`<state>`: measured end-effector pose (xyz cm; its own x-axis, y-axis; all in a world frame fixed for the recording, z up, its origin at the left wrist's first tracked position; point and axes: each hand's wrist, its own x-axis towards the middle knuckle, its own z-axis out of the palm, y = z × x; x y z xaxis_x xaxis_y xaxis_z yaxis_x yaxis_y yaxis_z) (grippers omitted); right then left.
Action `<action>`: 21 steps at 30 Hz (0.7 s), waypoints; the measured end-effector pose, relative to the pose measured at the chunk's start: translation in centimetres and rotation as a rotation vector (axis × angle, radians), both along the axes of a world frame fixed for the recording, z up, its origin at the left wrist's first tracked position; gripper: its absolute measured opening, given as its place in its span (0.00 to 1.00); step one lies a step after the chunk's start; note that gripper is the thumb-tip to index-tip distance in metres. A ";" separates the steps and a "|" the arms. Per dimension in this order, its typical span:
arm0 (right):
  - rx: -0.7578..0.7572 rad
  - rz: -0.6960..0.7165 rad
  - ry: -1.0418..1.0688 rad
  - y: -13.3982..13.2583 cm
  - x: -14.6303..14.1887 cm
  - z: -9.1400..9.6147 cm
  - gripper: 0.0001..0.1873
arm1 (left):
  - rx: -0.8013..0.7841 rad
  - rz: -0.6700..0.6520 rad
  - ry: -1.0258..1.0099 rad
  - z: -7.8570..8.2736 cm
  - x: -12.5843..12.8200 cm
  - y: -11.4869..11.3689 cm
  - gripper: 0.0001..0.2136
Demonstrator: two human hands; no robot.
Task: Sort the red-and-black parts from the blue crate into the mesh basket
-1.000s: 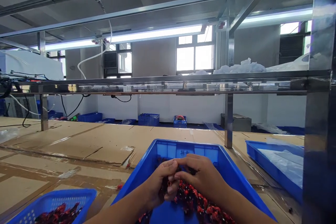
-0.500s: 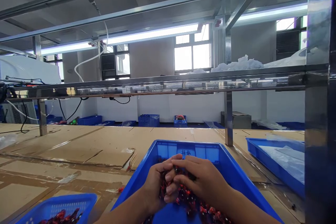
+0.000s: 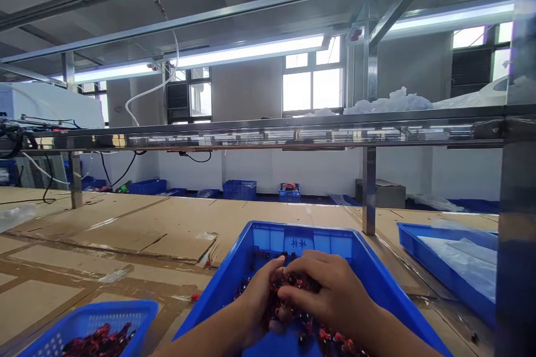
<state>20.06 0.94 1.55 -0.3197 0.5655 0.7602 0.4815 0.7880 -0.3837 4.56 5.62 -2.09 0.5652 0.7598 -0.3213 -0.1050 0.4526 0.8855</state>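
A blue plastic crate (image 3: 300, 230) stands on the bench right in front of me, holding a heap of small red-and-black parts (image 3: 293, 312). Both hands are down in that heap. My left hand (image 3: 259, 301) is curled around some of the parts. My right hand (image 3: 322, 290) lies over the pile beside it, fingers bent inward and close to my left hand. The hands hide what the fingers hold. At lower left, a blue mesh basket (image 3: 87, 312) holds more of the same red-and-dark parts.
Brown cardboard (image 3: 142, 228) covers the bench. A blue tray (image 3: 422, 240) lined with clear plastic sits to the right, beyond a steel upright (image 3: 517, 234). A steel shelf rail (image 3: 268, 131) crosses above, and several blue crates stand far off.
My hands have sunk lower into the heap, from cupped near the crate's middle to pressed among the parts. The whole view has shifted slightly as my head moved.
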 end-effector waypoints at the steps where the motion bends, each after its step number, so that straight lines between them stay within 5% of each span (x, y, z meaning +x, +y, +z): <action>1: -0.206 0.042 0.140 0.4 0.3 0.0 0.15 | -0.001 0.008 0.002 0.1 0.0 0.0 0.21; 5: -0.851 0.206 0.573 2.7 1.9 -0.5 0.23 | 0.009 0.054 0.067 0.2 0.0 0.0 0.21; 9: -0.970 0.246 0.589 4.0 2.3 -1.4 0.15 | -0.020 0.090 0.051 -0.2 0.3 -0.1 0.15; 12: -0.923 0.234 0.483 3.3 1.3 -1.6 0.07 | -0.022 0.140 -0.011 -0.3 0.4 0.0 0.10; 14: -0.759 0.194 0.328 2.3 0.5 -1.5 0.03 | -0.016 0.179 -0.039 -0.2 0.3 0.2 0.09; 18: -0.313 0.013 -0.076 1.0 -0.4 -1.3 0.13 | -0.002 0.208 -0.068 0.1 -0.1 0.6 0.12; 21: -0.236 -0.062 -0.250 0.9 -0.5 -1.5 0.11 | 0.019 0.199 -0.070 -0.1 -0.1 0.7 0.13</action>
